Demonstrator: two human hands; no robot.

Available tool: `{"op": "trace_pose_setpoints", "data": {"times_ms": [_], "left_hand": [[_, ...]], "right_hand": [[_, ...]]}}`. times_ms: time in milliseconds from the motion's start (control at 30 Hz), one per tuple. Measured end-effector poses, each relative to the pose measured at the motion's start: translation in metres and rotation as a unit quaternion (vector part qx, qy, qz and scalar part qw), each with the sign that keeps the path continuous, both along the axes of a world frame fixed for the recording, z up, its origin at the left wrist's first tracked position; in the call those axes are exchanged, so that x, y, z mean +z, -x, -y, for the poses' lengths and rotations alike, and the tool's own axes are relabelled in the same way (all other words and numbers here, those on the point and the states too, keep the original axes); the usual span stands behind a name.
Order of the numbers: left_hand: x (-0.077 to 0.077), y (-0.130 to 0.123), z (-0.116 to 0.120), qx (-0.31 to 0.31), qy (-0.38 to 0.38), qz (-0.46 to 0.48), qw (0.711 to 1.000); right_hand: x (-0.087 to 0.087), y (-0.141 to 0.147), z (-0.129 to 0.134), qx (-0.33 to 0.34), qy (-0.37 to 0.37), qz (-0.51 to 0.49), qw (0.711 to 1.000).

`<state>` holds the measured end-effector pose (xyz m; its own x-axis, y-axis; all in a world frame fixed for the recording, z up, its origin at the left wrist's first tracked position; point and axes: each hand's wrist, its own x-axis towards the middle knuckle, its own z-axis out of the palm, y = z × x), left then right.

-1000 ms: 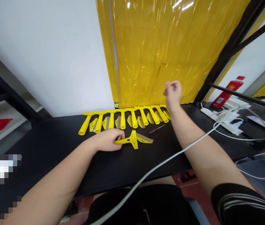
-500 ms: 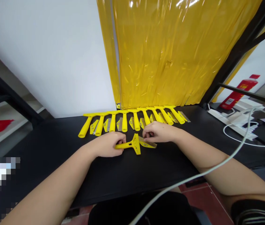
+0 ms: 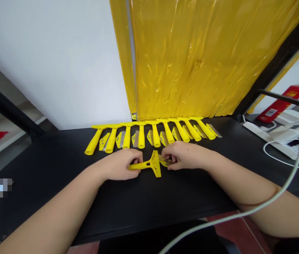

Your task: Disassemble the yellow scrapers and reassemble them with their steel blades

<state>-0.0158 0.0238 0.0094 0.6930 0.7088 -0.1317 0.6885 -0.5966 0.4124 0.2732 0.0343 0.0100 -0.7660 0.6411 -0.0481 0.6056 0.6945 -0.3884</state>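
My left hand is closed around the handle of a yellow scraper body, its wide head pointing right, low over the black table. Just right of that head, the curled fingers of my right hand pinch a small yellow blade clamp with a screw on it. My fingers cover much of the clamp. Behind both hands, several yellow scraper handles lie in a row, their wide heads toward the wall. Between them lie more clamps with metal blades.
A yellow plastic curtain and a white panel rise behind the black table. At right are a red bottle, a white power strip and a pale cable looping across the front. Dark rack posts stand at the sides.
My right hand has come down and its fingers have closed over the blade clamp, which lay bare before. My left hand keeps hold of the scraper body. The view has shifted slightly.
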Motion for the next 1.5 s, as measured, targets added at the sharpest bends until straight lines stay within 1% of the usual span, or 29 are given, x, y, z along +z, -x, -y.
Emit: {"op": "trace_pose_setpoints", "data": {"times_ms": [100,233,300,600,700,900,1067,1133,1200,1333,1500], "left_hand": [[-0.002,0.001,-0.001,-0.004,0.008,0.007,1.0],[-0.004,0.004,-0.003,-0.005,0.009,0.012,1.0],[-0.004,0.004,-0.003,-0.005,0.01,0.01,1.0],[-0.006,0.003,-0.005,-0.01,0.004,0.014,1.0],[-0.006,0.004,-0.005,-0.012,0.006,0.012,1.0],[-0.003,0.003,-0.004,-0.003,0.008,0.009,1.0],[0.002,0.002,-0.003,0.013,-0.005,0.017,1.0],[0.003,0.003,-0.003,0.017,-0.015,0.022,0.999],[0.002,0.003,-0.003,0.017,-0.03,0.028,0.999],[-0.001,0.003,-0.004,0.012,-0.064,0.048,0.997],[-0.004,0.003,-0.004,0.005,-0.08,0.074,0.994]], "right_hand": [[0.003,-0.001,0.0,-0.002,0.028,-0.001,1.0],[0.006,-0.003,-0.001,-0.033,0.123,-0.019,0.992],[0.005,-0.005,-0.002,-0.05,0.157,-0.033,0.986],[-0.002,-0.012,-0.007,-0.068,0.19,-0.062,0.977],[-0.002,-0.013,-0.007,-0.079,0.187,-0.062,0.977],[-0.002,-0.013,-0.005,-0.08,0.137,-0.062,0.985],[-0.005,-0.013,-0.007,-0.111,0.095,-0.076,0.986],[-0.005,-0.014,-0.008,-0.125,0.089,-0.091,0.984],[-0.005,-0.013,-0.008,-0.14,0.108,-0.138,0.975],[-0.008,-0.01,-0.01,-0.168,0.176,-0.266,0.933],[-0.013,-0.004,-0.014,-0.168,0.229,-0.323,0.903]]}}
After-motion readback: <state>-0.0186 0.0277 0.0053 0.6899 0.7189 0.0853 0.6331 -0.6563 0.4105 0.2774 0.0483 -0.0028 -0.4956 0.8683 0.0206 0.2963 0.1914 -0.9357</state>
